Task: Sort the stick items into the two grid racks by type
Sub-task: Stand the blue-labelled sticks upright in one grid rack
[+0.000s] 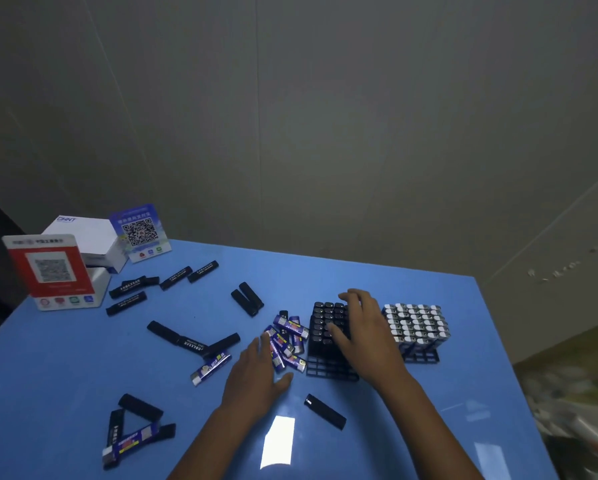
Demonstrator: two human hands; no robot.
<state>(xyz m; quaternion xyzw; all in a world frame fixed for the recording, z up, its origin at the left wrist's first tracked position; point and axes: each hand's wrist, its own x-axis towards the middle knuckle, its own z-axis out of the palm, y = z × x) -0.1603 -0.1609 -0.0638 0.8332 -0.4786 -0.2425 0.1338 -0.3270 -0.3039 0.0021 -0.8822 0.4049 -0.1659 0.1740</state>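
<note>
Blue sticks (288,337) lie under the left hand (256,377), fingers spread; right hand (359,332), fingers spread, rests on the black-stick rack (328,367).

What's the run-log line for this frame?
phase: sorting | left hand: open, at blue sticks pile | right hand: open, resting on black-stick rack | blue-stick rack: looks nearly full | loose black sticks remain on table
</note>
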